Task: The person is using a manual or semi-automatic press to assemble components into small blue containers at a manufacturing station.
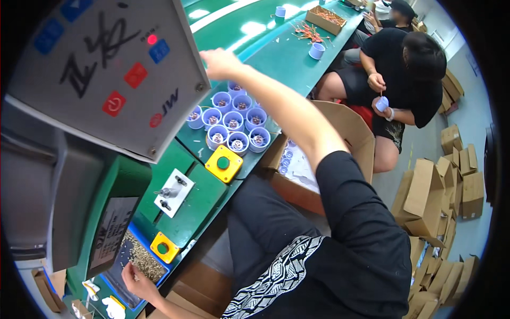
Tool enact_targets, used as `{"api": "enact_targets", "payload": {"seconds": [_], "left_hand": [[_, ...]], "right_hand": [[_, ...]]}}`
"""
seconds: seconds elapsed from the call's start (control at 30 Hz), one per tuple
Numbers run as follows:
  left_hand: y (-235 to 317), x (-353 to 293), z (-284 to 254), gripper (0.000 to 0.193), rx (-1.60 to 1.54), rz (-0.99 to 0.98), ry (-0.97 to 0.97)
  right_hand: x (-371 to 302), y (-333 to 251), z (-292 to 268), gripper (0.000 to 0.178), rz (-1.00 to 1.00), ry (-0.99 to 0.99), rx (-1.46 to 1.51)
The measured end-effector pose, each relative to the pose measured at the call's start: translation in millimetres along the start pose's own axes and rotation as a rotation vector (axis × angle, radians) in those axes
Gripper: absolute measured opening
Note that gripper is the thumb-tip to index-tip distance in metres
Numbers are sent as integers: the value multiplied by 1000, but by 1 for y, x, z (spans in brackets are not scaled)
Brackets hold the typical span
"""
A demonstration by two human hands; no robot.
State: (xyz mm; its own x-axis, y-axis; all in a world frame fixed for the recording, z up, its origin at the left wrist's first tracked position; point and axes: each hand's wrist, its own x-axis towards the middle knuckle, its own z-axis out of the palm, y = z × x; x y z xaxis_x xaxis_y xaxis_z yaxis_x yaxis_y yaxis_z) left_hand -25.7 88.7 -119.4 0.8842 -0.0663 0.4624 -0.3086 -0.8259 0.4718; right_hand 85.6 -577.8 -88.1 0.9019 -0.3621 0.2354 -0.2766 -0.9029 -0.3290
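My left hand [139, 283] is over the near end of a blue tray [163, 270] holding many small brass-coloured parts [144, 261]. Its fingers are curled together, and whatever lies between them is too small to make out. My right arm stretches across the bench, and my right hand [220, 64] is beyond a cluster of lavender round cups [233, 121] with metal pieces inside. A control box hides its fingertips. Between my arms, a white metal plate fixture [173, 192] with dark clamps sits on the green machine base.
The grey control box [114, 64] juts over the upper left. Two yellow button boxes with green buttons [223, 164] [164, 248] flank the fixture. An open carton [340, 125] stands right of the bench. A co-worker [404, 74] holds a lavender cup. Cardboard boxes [425, 199] line the right.
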Motion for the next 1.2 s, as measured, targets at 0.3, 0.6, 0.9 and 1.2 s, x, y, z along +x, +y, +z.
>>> {"api": "enact_targets", "payload": {"seconds": [0.3, 0.6, 0.9, 1.2], "left_hand": [[0, 6, 5, 14, 67, 44, -85], [-10, 2, 7, 15, -11, 72, -34], [-9, 1, 8, 15, -55, -93, -82], [-1, 0, 5, 18, -117, -130, -110]], "right_hand": [[-165, 268, -103, 61, 491, 160, -586], [-195, 110, -55, 49, 269, 711, 689], [-259, -213, -2, 68, -241, 752, 753], [-245, -251, 5, 62, -402, 665, 677]]}}
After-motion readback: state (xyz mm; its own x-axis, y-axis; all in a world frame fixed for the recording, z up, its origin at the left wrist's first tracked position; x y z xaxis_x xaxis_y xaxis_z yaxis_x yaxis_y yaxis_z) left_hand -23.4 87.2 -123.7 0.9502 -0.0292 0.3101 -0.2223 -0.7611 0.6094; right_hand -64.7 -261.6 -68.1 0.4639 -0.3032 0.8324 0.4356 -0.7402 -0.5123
